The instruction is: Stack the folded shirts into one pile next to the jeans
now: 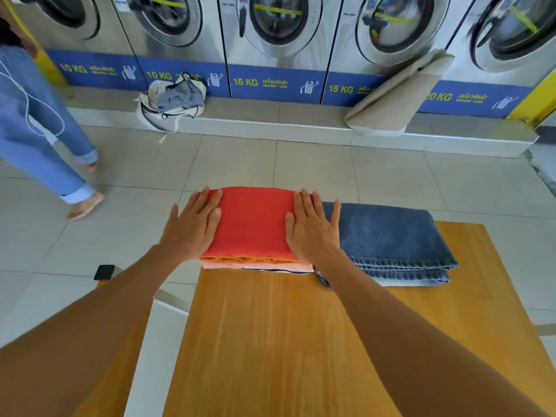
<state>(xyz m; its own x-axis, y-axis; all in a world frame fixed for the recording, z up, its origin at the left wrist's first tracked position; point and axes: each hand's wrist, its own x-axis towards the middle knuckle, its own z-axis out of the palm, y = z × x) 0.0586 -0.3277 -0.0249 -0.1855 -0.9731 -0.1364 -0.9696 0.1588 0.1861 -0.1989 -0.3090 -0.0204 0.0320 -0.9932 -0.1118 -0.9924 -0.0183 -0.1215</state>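
A pile of folded shirts stands at the far edge of the wooden table (270, 341). Its top shirt is red-orange (254, 224), with pink, white and dark layers showing beneath its near edge. Folded blue jeans (394, 245) lie right beside the pile, to its right. My left hand (194, 227) rests flat on the pile's left edge, fingers spread. Lying flat on the right edge of the pile is my right hand (311, 228), touching the jeans' side. Neither hand grips anything.
A row of washing machines (279, 40) lines the back wall. A cloth bag (171, 100) and a beige board (397, 94) lean on the step before them. A person in blue trousers (39, 130) walks at the left. A black object (104, 272) lies at the left.
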